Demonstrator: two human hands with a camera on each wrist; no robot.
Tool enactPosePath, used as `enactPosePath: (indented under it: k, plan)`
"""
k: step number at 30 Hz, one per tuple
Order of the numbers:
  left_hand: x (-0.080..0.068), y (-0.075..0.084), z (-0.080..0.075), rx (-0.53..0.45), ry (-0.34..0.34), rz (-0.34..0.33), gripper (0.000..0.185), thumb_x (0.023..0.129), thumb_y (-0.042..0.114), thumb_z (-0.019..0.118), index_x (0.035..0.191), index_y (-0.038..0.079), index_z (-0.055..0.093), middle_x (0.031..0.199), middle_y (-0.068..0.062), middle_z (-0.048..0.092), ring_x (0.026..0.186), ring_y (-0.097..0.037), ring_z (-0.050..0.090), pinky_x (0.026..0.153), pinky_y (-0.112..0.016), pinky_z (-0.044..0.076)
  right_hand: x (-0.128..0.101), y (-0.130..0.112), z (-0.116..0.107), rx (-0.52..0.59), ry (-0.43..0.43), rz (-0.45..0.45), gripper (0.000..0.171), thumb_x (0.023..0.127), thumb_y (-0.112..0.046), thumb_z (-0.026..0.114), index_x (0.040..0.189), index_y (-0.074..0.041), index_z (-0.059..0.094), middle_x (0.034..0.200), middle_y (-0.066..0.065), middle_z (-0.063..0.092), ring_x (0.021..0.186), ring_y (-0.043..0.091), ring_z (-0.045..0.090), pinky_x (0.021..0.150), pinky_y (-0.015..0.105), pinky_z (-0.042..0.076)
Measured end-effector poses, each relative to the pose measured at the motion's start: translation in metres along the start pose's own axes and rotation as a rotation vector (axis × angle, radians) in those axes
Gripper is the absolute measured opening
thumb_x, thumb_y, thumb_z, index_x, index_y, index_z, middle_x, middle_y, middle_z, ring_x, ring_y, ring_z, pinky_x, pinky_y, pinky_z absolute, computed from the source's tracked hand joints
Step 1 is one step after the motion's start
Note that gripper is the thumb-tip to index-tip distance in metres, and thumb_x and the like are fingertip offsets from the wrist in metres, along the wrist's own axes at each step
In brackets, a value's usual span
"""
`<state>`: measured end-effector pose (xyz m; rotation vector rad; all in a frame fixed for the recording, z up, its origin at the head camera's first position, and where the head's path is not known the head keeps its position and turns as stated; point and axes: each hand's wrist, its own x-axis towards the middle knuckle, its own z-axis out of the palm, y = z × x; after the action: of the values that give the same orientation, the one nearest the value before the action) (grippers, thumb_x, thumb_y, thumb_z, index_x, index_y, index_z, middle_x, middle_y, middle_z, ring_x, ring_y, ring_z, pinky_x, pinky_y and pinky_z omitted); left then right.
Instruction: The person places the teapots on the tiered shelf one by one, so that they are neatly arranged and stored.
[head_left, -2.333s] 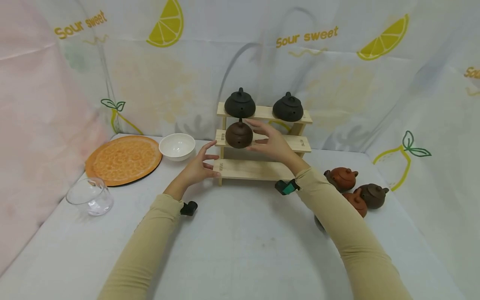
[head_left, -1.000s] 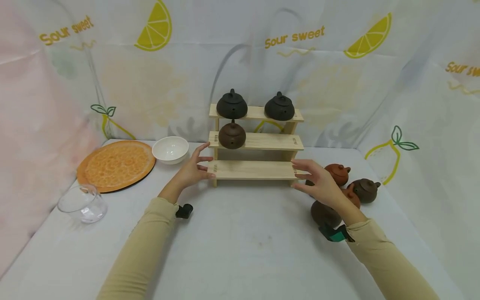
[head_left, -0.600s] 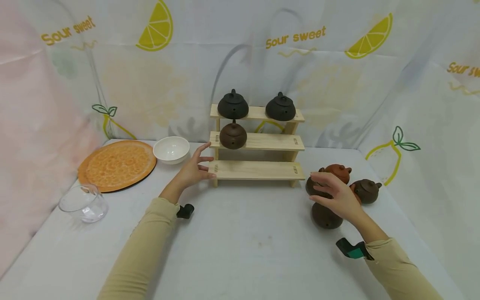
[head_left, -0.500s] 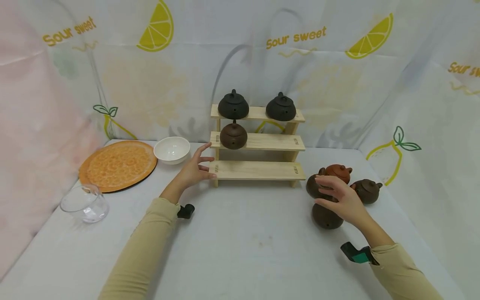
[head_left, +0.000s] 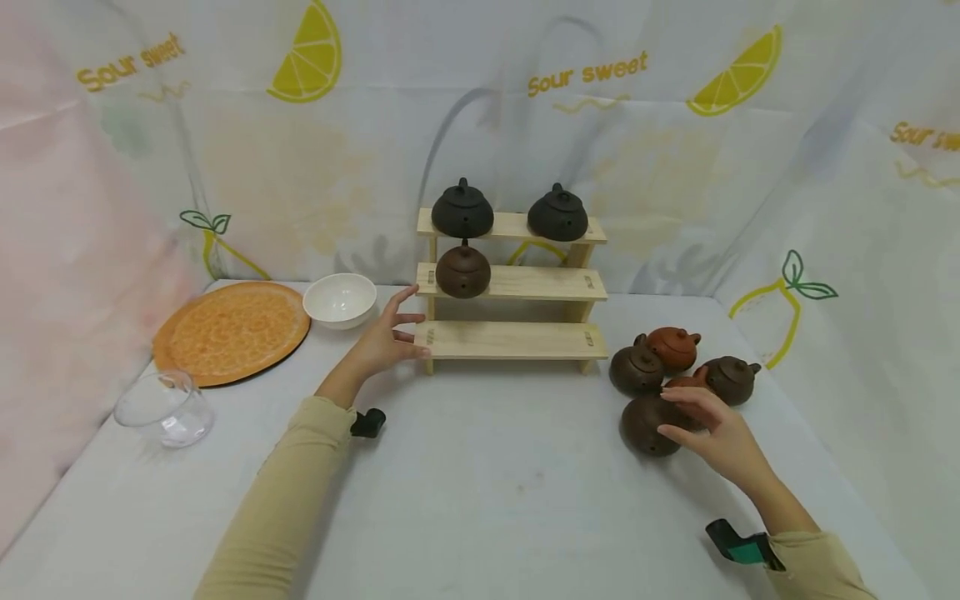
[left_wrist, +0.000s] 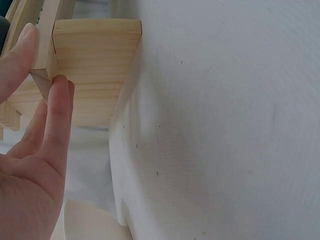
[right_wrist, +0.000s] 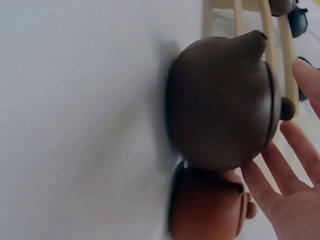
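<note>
Reddish teapot [head_left: 684,382] behind right hand [head_left: 716,433]

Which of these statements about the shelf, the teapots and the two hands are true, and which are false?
1. The three-tier wooden shelf carries three teapots. True.
2. The left hand touches the end of the shelf's lowest board. True.
3. The right hand has a closed grip round the white ceramic bowl. False: its fingers are straight, beside the dark brown clay teapot on the table; the bowl stands far off near the round orange tray.
4. The middle tier holds two teapots. False: it holds one, the round brown teapot.
5. The clear glass bowl sits on the top tier. False: it stands on the table.
</note>
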<state>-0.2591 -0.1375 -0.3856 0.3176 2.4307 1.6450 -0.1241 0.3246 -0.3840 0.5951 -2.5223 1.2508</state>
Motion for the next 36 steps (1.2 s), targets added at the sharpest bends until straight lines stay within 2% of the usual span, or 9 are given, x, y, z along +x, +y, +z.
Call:
enactPosePath:
  k: [5,10,16,24,26,32,36]
  plan:
    - [-0.003,-0.002,-0.002,-0.004,0.001,-0.01,0.103,0.075,0.0,0.076,0.147,0.036,0.013,0.135,-0.017,0.045,0.101,-0.035,0.054,0.081,-0.041,0.046,-0.007,0.005,0.002,-0.028,-0.022,0.033,0.045,0.072,0.006,0.076,0.114,0.001,0.059,0.114,0.008,0.055,0.105,-0.007,0.048,0.086,0.01,0.038]
    - [-0.003,-0.002,-0.002,0.006,0.0,0.004,0.103,0.074,0.0,0.076,0.147,0.036,0.013,0.135,-0.017,0.046,0.101,-0.035,0.055,0.081,-0.041,0.046,-0.011,0.006,0.002,-0.045,-0.043,0.068,0.048,0.072,0.001,0.078,0.116,-0.002,0.058,0.115,0.005,0.054,0.105,-0.005,0.047,0.084,0.012,0.04]
    - [-0.002,-0.001,-0.003,0.016,-0.002,0.008,0.103,0.075,0.001,0.076,0.147,0.035,0.012,0.135,-0.017,0.046,0.102,-0.036,0.054,0.082,-0.043,0.045,-0.012,0.003,0.002,-0.08,-0.129,0.182,0.06,0.073,-0.013,0.08,0.127,-0.008,0.052,0.128,0.005,0.045,0.107,-0.007,0.04,0.081,0.032,0.047]
    - [-0.002,-0.001,-0.003,0.021,-0.002,0.005,0.103,0.074,0.003,0.078,0.147,0.037,0.013,0.135,-0.016,0.046,0.103,-0.036,0.054,0.083,-0.044,0.045,-0.009,0.004,0.006,-0.07,-0.157,0.173,0.062,0.074,-0.015,0.079,0.129,-0.01,0.05,0.136,0.015,0.042,0.112,-0.01,0.034,0.08,0.055,0.045]
    - [-0.002,-0.001,-0.002,0.019,0.0,0.006,0.103,0.074,0.002,0.077,0.147,0.037,0.013,0.135,-0.016,0.047,0.102,-0.035,0.054,0.082,-0.043,0.045,-0.009,0.004,0.007,-0.079,-0.159,0.169,0.063,0.074,-0.016,0.08,0.129,-0.01,0.051,0.137,0.014,0.043,0.112,-0.009,0.035,0.081,0.053,0.045]
    - [-0.001,-0.001,0.0,0.02,-0.003,0.011,0.102,0.075,0.002,0.077,0.147,0.036,0.013,0.135,-0.016,0.047,0.103,-0.035,0.054,0.083,-0.043,0.045,-0.008,0.002,0.01,-0.111,-0.151,0.163,0.062,0.073,-0.018,0.08,0.128,-0.013,0.052,0.134,0.009,0.045,0.113,-0.009,0.035,0.082,0.026,0.044]
    - [-0.002,0.0,0.0,0.025,-0.006,0.009,0.103,0.075,0.003,0.077,0.147,0.037,0.012,0.135,-0.016,0.046,0.103,-0.036,0.053,0.083,-0.043,0.045,-0.007,0.002,0.013,-0.075,-0.151,0.139,0.062,0.073,-0.015,0.081,0.128,-0.012,0.052,0.132,0.008,0.046,0.113,-0.007,0.036,0.081,0.022,0.042]
